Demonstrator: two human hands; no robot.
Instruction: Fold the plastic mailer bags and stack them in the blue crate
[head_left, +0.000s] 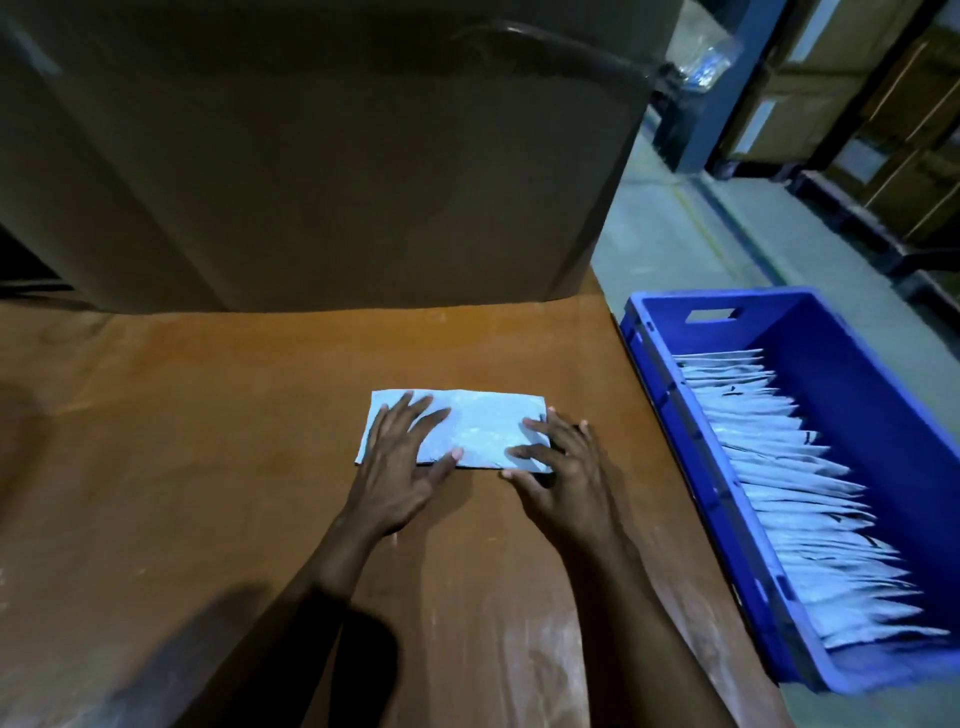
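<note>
Pressing a folded plastic mailer bag (478, 426) flat on the brown table (208, 441), the person's left hand (400, 467) lies with fingers spread over its left half, while the right hand (561, 478) sets straight fingertips on its right end; neither hand grasps anything in this head-camera view. Just off the table's right edge, the blue crate (872, 395) holds a long row of folded bags (789, 493) leaning one on another along most of its length, so the job looks well advanced. Left to do, judging from here: move this bag to the crate, with no unfolded supply in sight.
</note>
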